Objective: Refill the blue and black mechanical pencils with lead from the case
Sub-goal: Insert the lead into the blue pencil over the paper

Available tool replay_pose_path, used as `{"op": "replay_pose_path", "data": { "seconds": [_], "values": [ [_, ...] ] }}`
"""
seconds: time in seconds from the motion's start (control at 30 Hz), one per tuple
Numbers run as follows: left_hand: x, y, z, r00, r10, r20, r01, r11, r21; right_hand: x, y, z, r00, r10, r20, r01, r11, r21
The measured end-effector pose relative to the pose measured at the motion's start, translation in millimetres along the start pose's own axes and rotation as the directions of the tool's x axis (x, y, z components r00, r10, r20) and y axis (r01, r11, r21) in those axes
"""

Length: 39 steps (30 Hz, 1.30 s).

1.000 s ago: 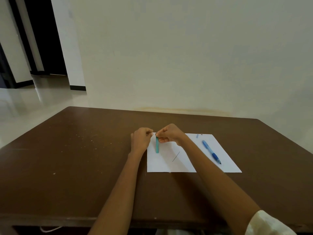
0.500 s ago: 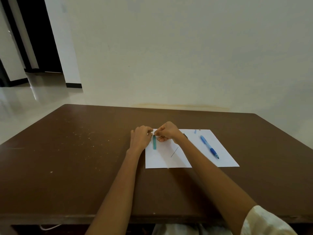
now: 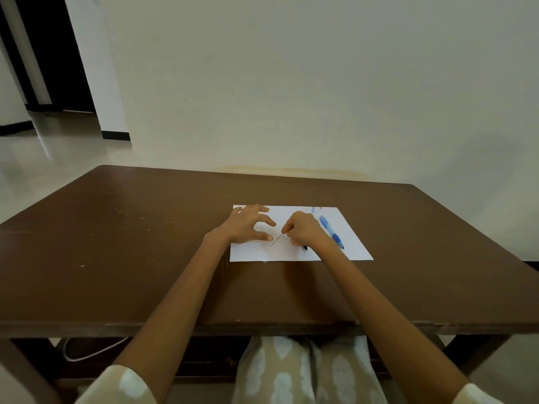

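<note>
1. Directly ahead, a brown wooden counter [image 3: 145, 258] fills the lower half of the view, with a plain pale wall behind it.
2. On the counter lies a white sheet of paper [image 3: 353, 246], and both bare hands rest over it.
3. Left hand [image 3: 248, 224]: palm down on the left part of the paper, its grip apart with fingers spread and nothing visible in it.
4. Right hand [image 3: 303, 228]: curled into a loose fist near the middle of the paper, its grip pinched together on one end of a thin lead [image 3: 276, 240].
5. That lead slants down and to the left from the right fingertips, and its free end points toward the left thumb.
6. A blue mechanical pencil [image 3: 332, 231] lies on the paper just to the right of the right hand, set at a diagonal.
7. Below the right hand, the dark tip of a black mechanical pencil [image 3: 304, 248] pokes out; the rest is hidden.
8. Two tiny pieces sit near the far edge of the paper, too small to identify.
9. Pale patterned fabric shows below the counter edge.
</note>
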<state>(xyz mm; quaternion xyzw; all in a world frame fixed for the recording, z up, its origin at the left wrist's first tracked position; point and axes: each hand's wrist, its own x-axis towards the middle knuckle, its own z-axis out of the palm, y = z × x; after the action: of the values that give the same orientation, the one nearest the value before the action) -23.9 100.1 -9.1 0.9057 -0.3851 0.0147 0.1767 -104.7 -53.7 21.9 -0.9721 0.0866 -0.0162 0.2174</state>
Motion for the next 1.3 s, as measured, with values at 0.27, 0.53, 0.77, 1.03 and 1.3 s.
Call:
{"op": "replay_pose_path", "data": {
  "seconds": [0.27, 0.53, 0.77, 1.03, 1.3],
  "values": [
    [0.4, -1.2, -4.0, 0.993, -0.036, 0.112, 0.028, 0.997, 0.076, 1.7, -9.2, 11.7, 0.999, -0.041, -0.013, 0.04, 0.996, -0.081],
    [-0.1, 13.2, 1.2, 0.988, -0.069, 0.141, 0.058, 0.995, 0.085, -1.8, -3.4, 5.1, 0.998, -0.066, 0.02, 0.068, 0.992, -0.103],
    [5.0, 17.6, -1.6, 0.975, -0.1, 0.2, 0.081, 0.992, 0.097, 1.3, -2.8, 3.2, 0.997, -0.062, 0.035, 0.065, 0.995, -0.082],
    [12.2, 21.8, -7.1, 0.953, -0.138, 0.269, 0.121, 0.99, 0.078, 4.9, 1.6, 0.8, 0.996, -0.063, 0.065, 0.069, 0.994, -0.081],
    [12.8, 26.5, -14.3, 0.934, -0.155, 0.322, 0.134, 0.987, 0.085, 7.2, 4.1, -0.1, 0.995, -0.061, 0.081, 0.065, 0.997, -0.053]
  ]
}}
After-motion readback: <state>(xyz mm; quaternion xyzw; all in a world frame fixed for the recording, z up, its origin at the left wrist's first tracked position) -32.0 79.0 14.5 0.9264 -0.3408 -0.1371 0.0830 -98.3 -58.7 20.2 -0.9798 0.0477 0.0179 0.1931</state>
